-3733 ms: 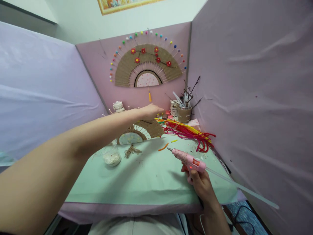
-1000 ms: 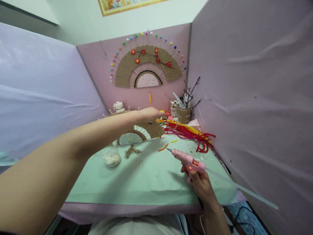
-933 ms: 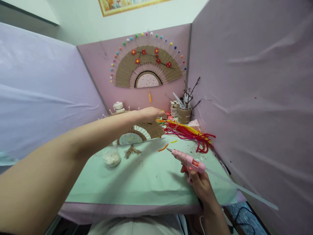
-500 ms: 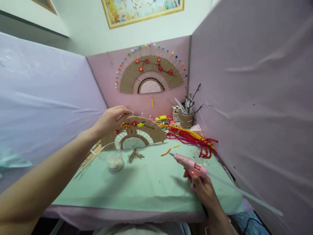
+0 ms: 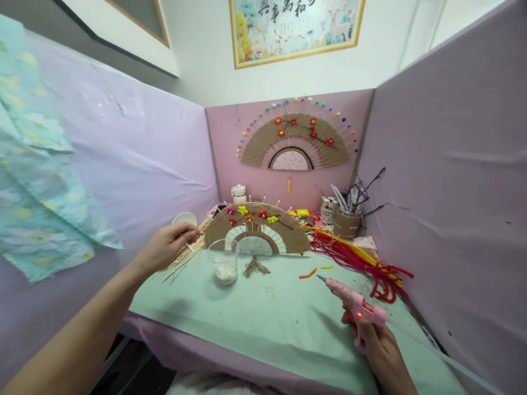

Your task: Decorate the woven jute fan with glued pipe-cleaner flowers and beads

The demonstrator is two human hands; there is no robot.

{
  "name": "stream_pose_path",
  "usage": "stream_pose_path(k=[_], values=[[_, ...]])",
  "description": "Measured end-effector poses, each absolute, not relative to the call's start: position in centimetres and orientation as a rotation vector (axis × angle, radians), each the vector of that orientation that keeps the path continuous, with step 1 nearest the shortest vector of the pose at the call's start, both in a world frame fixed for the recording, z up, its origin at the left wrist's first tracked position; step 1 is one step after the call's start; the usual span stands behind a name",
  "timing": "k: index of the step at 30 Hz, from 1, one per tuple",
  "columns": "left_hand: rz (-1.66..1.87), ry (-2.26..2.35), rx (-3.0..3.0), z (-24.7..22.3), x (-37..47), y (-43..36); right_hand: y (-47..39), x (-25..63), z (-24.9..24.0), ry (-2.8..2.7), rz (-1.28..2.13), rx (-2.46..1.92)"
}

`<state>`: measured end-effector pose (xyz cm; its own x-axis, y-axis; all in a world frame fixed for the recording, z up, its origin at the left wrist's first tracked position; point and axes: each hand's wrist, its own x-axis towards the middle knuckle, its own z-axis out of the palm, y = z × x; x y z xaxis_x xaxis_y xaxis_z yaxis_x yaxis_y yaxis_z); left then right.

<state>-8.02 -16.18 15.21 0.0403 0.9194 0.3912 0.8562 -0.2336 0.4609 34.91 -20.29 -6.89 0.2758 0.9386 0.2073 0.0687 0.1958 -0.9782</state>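
Wrapped around the handle of a pink hot glue gun (image 5: 349, 296) is my right hand (image 5: 368, 332); the nozzle points left, and a clear glue stick trails from the back. My left hand (image 5: 175, 244) is at the bundle of thin bamboo sticks (image 5: 181, 266), thumb and fingers pinched together; what is between them is too small to make out. Right of it stands a brown fan (image 5: 218, 230) with red, yellow, orange and pink flowers and white-tipped sticks along its top. A clear cup (image 5: 226, 271) of small white pieces and a twine tassel (image 5: 256, 266) lie before the fan.
Short orange (image 5: 308, 273) and yellow pipe-cleaner pieces (image 5: 326, 267) lie near the nozzle. Red and yellow pipe cleaners (image 5: 370, 263) spread at right, below a holder of twigs (image 5: 346, 225). A finished-looking fan (image 5: 263, 140) hangs on the pink back panel.
My left hand has moved from the standing fan's top edge left and down to the bamboo sticks. The view has swung left; my right hand still holds the glue gun.
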Motion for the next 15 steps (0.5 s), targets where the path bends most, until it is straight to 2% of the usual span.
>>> stream_pose_path(k=[4,11,15], values=[[0.832,1.781,2.249,14.4,-7.0,-15.6,-20.6,34.9,-6.6,-1.068,0.817,-1.26],[0.383,1.528,2.295,12.9,-4.7,-11.1,-20.8,35.5,-6.5,-1.168,0.806,-1.267],[-0.07,1.422,2.393,11.4,-3.4,-7.5,-21.1,35.0,-6.4,-1.129,0.819,-1.299]])
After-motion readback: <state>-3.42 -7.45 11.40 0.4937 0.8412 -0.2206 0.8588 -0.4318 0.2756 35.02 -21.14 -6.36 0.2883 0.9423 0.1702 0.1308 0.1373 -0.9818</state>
